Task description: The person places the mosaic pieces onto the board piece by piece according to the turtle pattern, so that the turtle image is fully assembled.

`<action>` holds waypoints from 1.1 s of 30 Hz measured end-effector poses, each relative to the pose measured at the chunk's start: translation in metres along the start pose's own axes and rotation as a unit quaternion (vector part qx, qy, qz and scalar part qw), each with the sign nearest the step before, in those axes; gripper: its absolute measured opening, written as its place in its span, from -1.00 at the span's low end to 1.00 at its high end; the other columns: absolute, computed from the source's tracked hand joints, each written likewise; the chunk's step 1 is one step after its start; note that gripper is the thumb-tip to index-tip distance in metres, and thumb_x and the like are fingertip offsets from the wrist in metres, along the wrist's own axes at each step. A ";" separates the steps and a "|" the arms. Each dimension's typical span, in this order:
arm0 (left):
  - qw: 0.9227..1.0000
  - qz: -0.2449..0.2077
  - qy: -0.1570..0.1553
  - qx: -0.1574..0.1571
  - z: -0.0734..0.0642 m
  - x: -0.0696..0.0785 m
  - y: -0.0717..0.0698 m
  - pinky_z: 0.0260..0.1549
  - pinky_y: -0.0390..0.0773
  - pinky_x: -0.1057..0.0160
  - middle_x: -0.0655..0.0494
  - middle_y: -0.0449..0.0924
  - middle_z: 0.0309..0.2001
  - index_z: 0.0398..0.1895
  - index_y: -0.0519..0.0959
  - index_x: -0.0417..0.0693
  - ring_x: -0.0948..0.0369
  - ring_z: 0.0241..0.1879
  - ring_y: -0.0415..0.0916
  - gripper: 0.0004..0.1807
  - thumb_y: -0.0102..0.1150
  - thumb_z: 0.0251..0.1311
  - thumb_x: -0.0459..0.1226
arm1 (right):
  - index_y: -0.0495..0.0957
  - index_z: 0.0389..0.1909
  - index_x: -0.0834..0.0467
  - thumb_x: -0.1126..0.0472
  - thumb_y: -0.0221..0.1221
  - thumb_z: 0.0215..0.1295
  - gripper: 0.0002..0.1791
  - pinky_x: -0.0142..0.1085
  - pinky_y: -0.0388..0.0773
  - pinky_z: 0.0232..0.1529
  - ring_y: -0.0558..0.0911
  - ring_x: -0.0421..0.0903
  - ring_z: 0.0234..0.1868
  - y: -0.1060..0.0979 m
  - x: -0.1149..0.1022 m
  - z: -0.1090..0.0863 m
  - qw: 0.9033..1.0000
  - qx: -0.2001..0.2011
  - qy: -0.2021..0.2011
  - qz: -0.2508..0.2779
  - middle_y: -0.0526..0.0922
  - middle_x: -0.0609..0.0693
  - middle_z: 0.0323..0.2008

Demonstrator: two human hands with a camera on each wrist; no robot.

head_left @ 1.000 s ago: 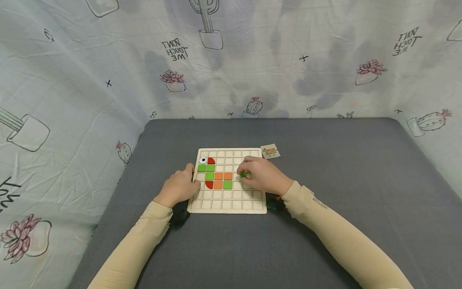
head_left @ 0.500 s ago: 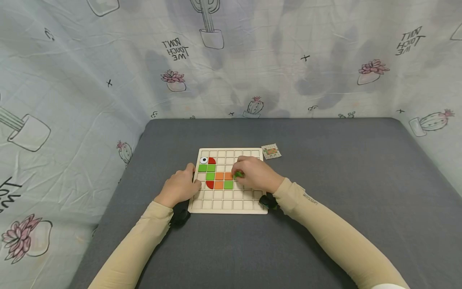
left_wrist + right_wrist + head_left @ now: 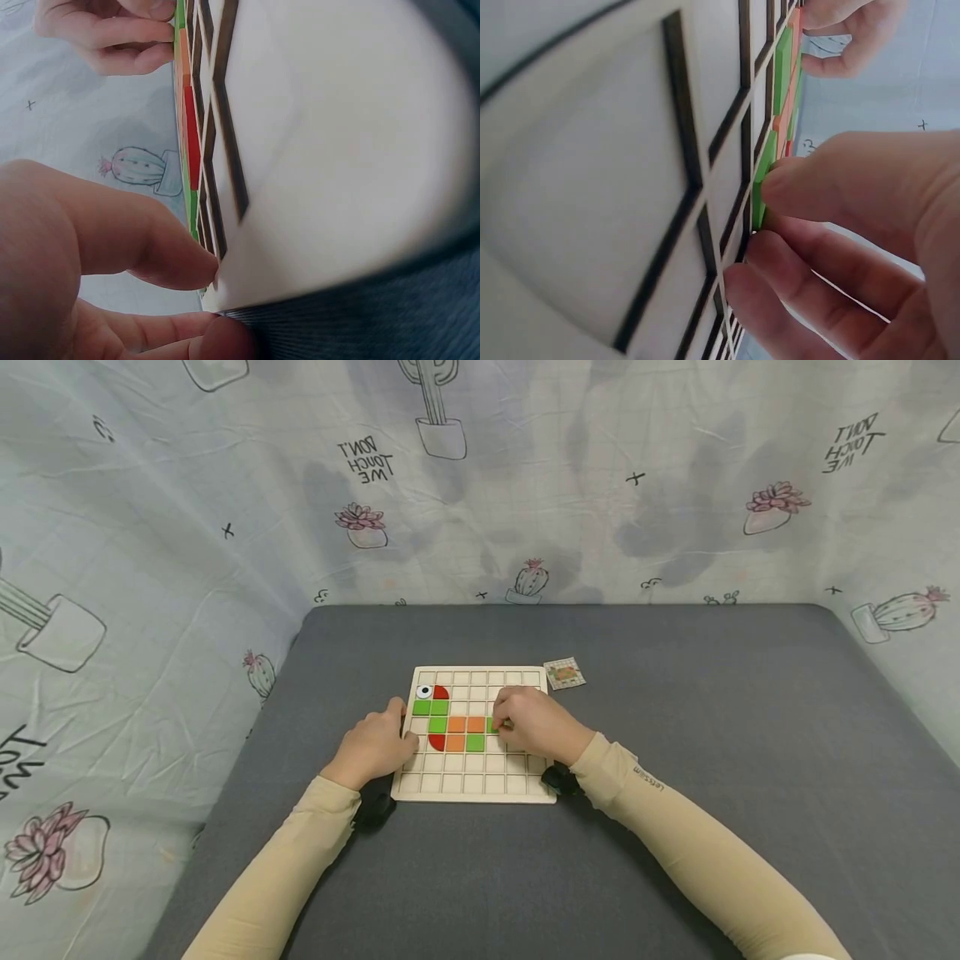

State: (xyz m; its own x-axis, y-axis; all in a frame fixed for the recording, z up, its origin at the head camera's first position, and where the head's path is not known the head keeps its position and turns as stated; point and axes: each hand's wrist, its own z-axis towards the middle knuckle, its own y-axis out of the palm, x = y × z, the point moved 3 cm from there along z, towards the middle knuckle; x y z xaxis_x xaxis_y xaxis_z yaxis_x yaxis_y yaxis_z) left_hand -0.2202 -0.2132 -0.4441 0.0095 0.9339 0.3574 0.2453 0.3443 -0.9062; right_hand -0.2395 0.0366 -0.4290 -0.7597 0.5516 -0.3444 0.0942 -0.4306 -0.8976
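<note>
A pale wooden grid board (image 3: pixel 472 787) lies on the grey table. My left hand (image 3: pixel 371 750) grips its left edge, with the thumb (image 3: pixel 176 247) on the border. Over the board's right half, my right hand (image 3: pixel 542 723) has its thumb and fingers at a green square tile (image 3: pixel 763 180), pinching it in the cell right of the orange tiles (image 3: pixel 476 725). That tile is partly hidden by the fingers. Elsewhere on the grid sit a white eye tile (image 3: pixel 423 692), a red rounded tile (image 3: pixel 441 692), several green tiles (image 3: pixel 439 707) and another red rounded tile (image 3: pixel 437 742).
A small picture card (image 3: pixel 564 673) lies beside the board's upper right corner. Black wrist gear (image 3: pixel 561 778) hangs under the right wrist. A printed cloth backdrop (image 3: pixel 585 510) stands behind the table.
My right hand has carried the green tile left and down into the cell beside the orange tiles, then shifted slightly right. My left hand stays at the board's edge.
</note>
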 end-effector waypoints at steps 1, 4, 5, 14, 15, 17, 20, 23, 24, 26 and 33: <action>1.000 0.001 0.000 0.000 0.000 0.000 0.000 -0.51 0.43 0.10 -0.18 0.64 -0.21 0.33 0.34 -0.26 0.02 -0.46 0.51 -0.46 0.08 0.38 -0.18 | 0.79 -0.42 0.16 0.47 0.35 0.16 -0.84 -0.26 0.64 -0.17 0.68 -0.12 -0.28 0.000 0.000 0.000 1.000 0.001 -0.002 0.001 0.73 -0.01 -0.33; 1.000 0.003 0.001 -0.001 0.000 0.000 0.000 -0.51 0.42 0.10 -0.18 0.64 -0.22 0.32 0.34 -0.25 0.02 -0.46 0.51 -0.47 0.08 0.38 -0.18 | 0.78 -0.40 0.17 0.48 0.31 0.19 -0.83 -0.26 0.64 -0.15 0.69 -0.11 -0.26 0.000 0.002 -0.001 1.000 -0.001 -0.005 0.012 0.73 0.01 -0.31; 1.000 0.003 0.001 -0.001 0.000 0.000 0.001 -0.51 0.42 0.10 -0.18 0.64 -0.22 0.32 0.34 -0.25 0.02 -0.46 0.51 -0.47 0.08 0.38 -0.17 | 0.78 -0.40 0.17 0.48 0.29 0.21 -0.82 -0.26 0.63 -0.15 0.69 -0.12 -0.26 -0.001 0.002 -0.002 1.000 -0.001 -0.005 0.018 0.73 0.01 -0.30; 1.000 0.004 0.000 -0.001 0.001 0.001 -0.001 -0.53 0.42 0.12 -0.19 0.64 -0.19 0.34 0.33 -0.26 0.03 -0.47 0.51 -0.45 0.07 0.38 -0.17 | 0.80 -0.28 0.14 0.37 0.21 0.38 -0.81 -0.21 0.61 -0.12 0.69 -0.11 -0.20 -0.013 0.006 -0.015 0.997 0.001 0.047 0.059 0.74 -0.02 -0.21; 1.000 0.005 -0.001 -0.001 0.001 0.001 -0.001 -0.54 0.41 0.13 -0.19 0.64 -0.19 0.34 0.33 -0.26 0.03 -0.47 0.51 -0.45 0.07 0.38 -0.17 | 0.80 -0.26 0.15 0.35 0.22 0.38 -0.83 -0.20 0.61 -0.12 0.69 -0.10 -0.19 -0.015 0.007 -0.017 0.997 0.000 0.053 0.061 0.75 -0.01 -0.20; 1.000 0.005 -0.002 -0.001 0.001 0.001 -0.001 -0.54 0.41 0.13 -0.18 0.64 -0.20 0.35 0.33 -0.26 0.03 -0.48 0.51 -0.45 0.07 0.38 -0.17 | 0.80 -0.24 0.15 0.33 0.24 0.38 -0.85 -0.19 0.61 -0.11 0.70 -0.08 -0.19 -0.018 0.008 -0.022 0.996 -0.001 0.063 0.056 0.75 -0.01 -0.19; 1.000 0.005 -0.003 -0.002 0.001 0.001 -0.001 -0.55 0.41 0.13 -0.17 0.63 -0.21 0.35 0.32 -0.26 0.03 -0.48 0.50 -0.45 0.08 0.39 -0.17 | 0.79 -0.20 0.15 0.30 0.27 0.37 -0.87 -0.18 0.61 -0.12 0.70 -0.06 -0.19 -0.023 0.010 -0.029 0.996 -0.001 0.078 0.046 0.75 -0.01 -0.17; 1.000 0.005 -0.003 -0.003 0.001 0.001 -0.001 -0.54 0.41 0.13 -0.16 0.63 -0.22 0.35 0.32 -0.25 0.04 -0.47 0.50 -0.45 0.08 0.39 -0.17 | 0.79 -0.17 0.17 0.30 0.28 0.36 -0.86 -0.18 0.61 -0.15 0.69 -0.04 -0.19 -0.028 0.011 -0.038 0.995 0.001 0.090 0.042 0.75 0.02 -0.16; 1.000 0.004 -0.004 -0.004 0.001 0.001 -0.001 -0.54 0.41 0.13 -0.16 0.63 -0.23 0.35 0.32 -0.25 0.04 -0.47 0.50 -0.45 0.08 0.39 -0.17 | 0.79 -0.16 0.17 0.29 0.29 0.35 -0.86 -0.18 0.61 -0.17 0.69 -0.02 -0.20 -0.030 0.011 -0.041 0.995 0.000 0.094 0.042 0.74 0.03 -0.15; 1.000 0.003 -0.004 -0.004 0.000 0.001 -0.001 -0.54 0.41 0.13 -0.16 0.63 -0.22 0.35 0.32 -0.26 0.04 -0.47 0.50 -0.45 0.08 0.39 -0.18 | 0.79 -0.14 0.19 0.29 0.30 0.34 -0.85 -0.18 0.60 -0.19 0.68 -0.01 -0.20 -0.032 0.011 -0.047 0.994 -0.002 0.100 0.041 0.73 0.05 -0.13; 1.000 -0.001 -0.002 -0.006 0.000 0.000 -0.001 -0.55 0.40 0.13 -0.16 0.62 -0.24 0.34 0.32 -0.25 0.03 -0.48 0.50 -0.47 0.06 0.39 -0.18 | 0.78 -0.11 0.18 0.27 0.37 0.30 -0.83 -0.25 0.55 -0.26 0.64 -0.04 -0.25 -0.036 0.013 -0.062 0.993 -0.017 0.115 0.021 0.71 0.04 -0.14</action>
State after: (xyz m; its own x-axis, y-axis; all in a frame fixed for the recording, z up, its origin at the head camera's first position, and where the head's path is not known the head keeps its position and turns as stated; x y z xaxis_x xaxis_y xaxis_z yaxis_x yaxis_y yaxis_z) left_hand -0.2207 -0.2133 -0.4434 0.0047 0.9336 0.3583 0.2562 0.3452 -0.9029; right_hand -0.2130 0.1039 -0.4186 -0.5873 0.6840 -0.4327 0.1480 -0.4348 -0.8883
